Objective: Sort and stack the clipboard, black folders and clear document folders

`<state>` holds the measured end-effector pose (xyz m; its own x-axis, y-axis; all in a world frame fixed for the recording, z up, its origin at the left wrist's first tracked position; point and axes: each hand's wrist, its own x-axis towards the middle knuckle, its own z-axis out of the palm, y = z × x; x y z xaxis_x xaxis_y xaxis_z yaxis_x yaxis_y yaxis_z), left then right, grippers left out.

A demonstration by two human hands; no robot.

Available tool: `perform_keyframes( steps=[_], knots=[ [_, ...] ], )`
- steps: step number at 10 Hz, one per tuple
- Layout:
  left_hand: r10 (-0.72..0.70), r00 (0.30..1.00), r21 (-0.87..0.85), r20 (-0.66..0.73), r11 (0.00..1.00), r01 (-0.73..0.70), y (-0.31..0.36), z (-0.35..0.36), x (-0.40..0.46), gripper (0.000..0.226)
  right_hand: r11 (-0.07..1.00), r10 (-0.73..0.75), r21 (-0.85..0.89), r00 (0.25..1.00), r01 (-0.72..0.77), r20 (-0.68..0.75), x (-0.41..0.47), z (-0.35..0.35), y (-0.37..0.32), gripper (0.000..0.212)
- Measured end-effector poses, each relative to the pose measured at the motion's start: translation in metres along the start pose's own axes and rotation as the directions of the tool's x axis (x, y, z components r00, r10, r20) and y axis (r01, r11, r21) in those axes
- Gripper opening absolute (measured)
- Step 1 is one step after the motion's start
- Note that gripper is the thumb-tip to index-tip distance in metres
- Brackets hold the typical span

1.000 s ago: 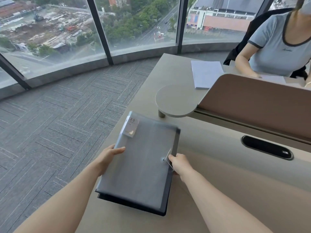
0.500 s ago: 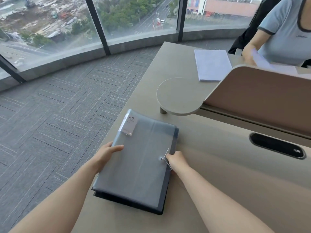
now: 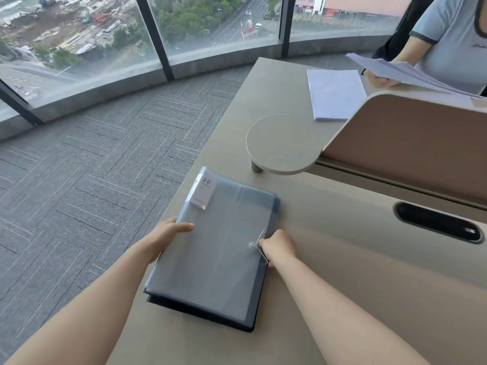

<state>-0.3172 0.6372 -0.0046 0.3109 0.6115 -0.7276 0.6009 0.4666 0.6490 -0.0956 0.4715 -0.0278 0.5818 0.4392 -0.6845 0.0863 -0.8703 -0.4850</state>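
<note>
A stack of folders lies on the beige desk [image 3: 342, 299] near its left edge. On top is a clear document folder [image 3: 218, 248] with a white "20 pockets" label and an elastic cord closure. Black folders [image 3: 253, 322] show beneath it at the near and right edges. My left hand [image 3: 168, 235] grips the stack's left edge, thumb on top. My right hand [image 3: 276, 247] holds the right edge by the cord button. No clipboard is visible.
A round raised shelf [image 3: 282, 143] stands just beyond the stack. A tan divider screen [image 3: 408, 143] runs to the right, with a black cable slot [image 3: 437, 222] in the desk. A white paper pile [image 3: 334, 93] lies farther off. A seated person [image 3: 453, 35] holds sheets.
My hands and the stack stay in the same grip; the view has tilted downward. The person across the desk has lifted a sheaf of papers.
</note>
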Motion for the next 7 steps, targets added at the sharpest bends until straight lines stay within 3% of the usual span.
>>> perform_keyframes(
  steps=[2,3,5,6,7],
  knots=[
    [-0.014,0.999,0.051,-0.031,0.999,0.016,-0.003,0.000,0.000,0.032,0.972,-0.044,-0.232,0.999,0.041,-0.007,-0.004,-0.005,-0.001,0.026],
    [-0.026,0.998,0.071,-0.059,0.997,0.030,-0.003,0.002,-0.001,0.044,0.962,-0.048,-0.269,0.999,0.044,-0.008,-0.004,-0.008,0.001,0.032],
    [0.069,0.984,0.127,-0.161,0.991,-0.049,-0.002,0.013,-0.005,0.050,0.970,-0.079,-0.232,0.997,0.071,-0.025,-0.010,-0.009,0.014,0.039],
    [0.133,0.965,0.216,-0.224,0.973,-0.084,-0.002,0.017,-0.007,0.071,0.985,-0.108,-0.139,0.994,0.103,-0.030,-0.012,-0.008,0.026,0.034],
    [0.233,0.927,0.377,-0.293,0.920,-0.113,-0.006,0.014,-0.005,0.109,0.996,-0.084,0.018,0.996,0.085,-0.034,-0.015,-0.003,0.049,0.033]
  ],
)
